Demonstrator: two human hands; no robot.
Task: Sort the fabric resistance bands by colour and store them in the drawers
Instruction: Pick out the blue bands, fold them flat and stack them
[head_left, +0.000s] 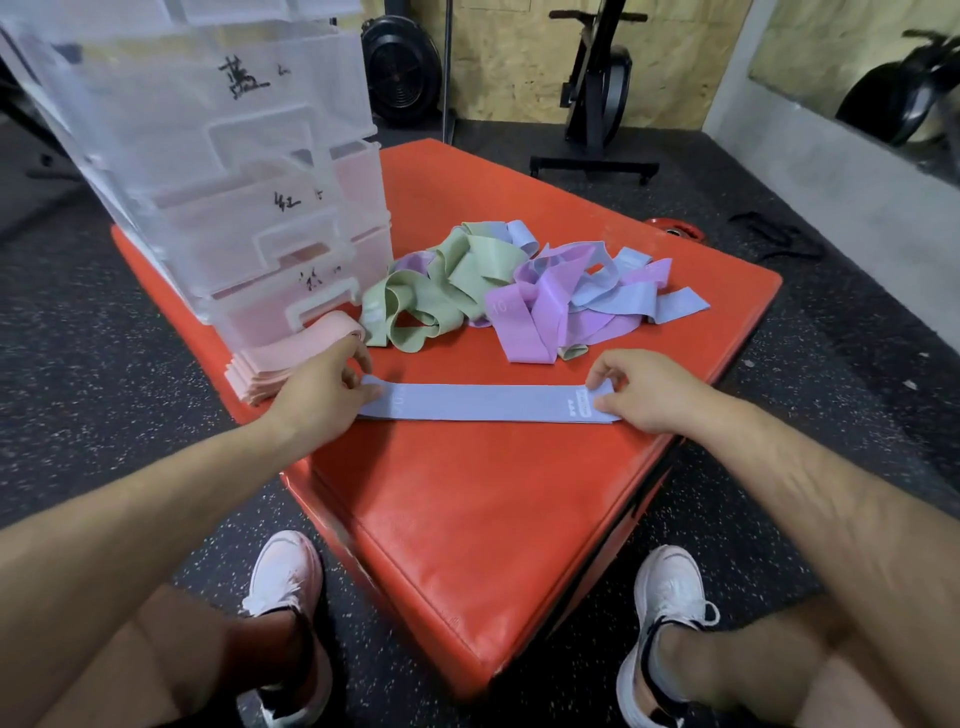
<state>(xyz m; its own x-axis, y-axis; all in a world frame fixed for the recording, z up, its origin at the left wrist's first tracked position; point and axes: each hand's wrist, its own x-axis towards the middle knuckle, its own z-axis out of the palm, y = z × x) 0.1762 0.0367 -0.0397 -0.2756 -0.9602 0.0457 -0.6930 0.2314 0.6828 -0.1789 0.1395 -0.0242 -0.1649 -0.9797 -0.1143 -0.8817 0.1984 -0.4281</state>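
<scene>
– Fingers of the left hand: curled, pinching the left end of a long flat pale blue fabric resistance band. Thumb on top.
– Right side?
– Right hand does the same: thumb and fingertips nip the right end, by the white label. From where I stand the band lies straight between both hands on the red padded vinyl box, toward its near edge.
– Other bands?
– Neat stack of pink fabric bands just beside the left hand, at the foot of the clear plastic drawer tower. Loose tangled heap of green, purple and blue bands behind the flat one, mid-box, not touching it.
– Drawers?
– Stacked, with black handwritten marks on the fronts that I can't read. Pink tint shows through the lower ones. Can't tell if any is pulled out.
– Surroundings?
– Person seated, white trainers on the speckled black rubber floor. Black exercise bike and round black fan by the far wall.
</scene>
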